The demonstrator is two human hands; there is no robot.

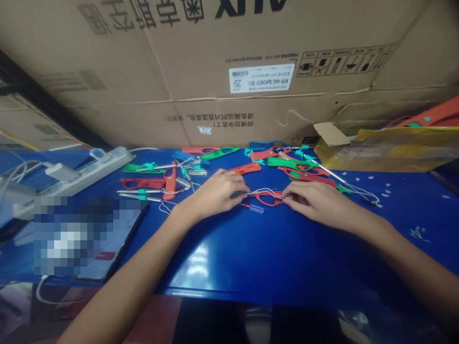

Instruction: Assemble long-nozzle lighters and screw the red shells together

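Note:
My left hand (227, 192) is closed in a pinch on one end of a thin metal tube (255, 192), which lies level with a white wire (267, 189) along it. The fingers of my right hand (309, 199) pinch the other end of the tube and wire. Just under the tube, between both hands, is a red plastic lighter casing (273, 201) with a looped handle; whether the fingers also touch it is unclear. Near my left fingertips lies a small tool with a clear purplish handle (256, 209), like a screwdriver.
Red, green and blue lighter casings (224, 153) and metal tubes with green ends and wires (141, 197) lie around on the blue table (229, 258). A taped carton (387, 150) stands right, a power strip (89, 177) and tablet (124, 234) left. A large cardboard box (201, 57) stands behind.

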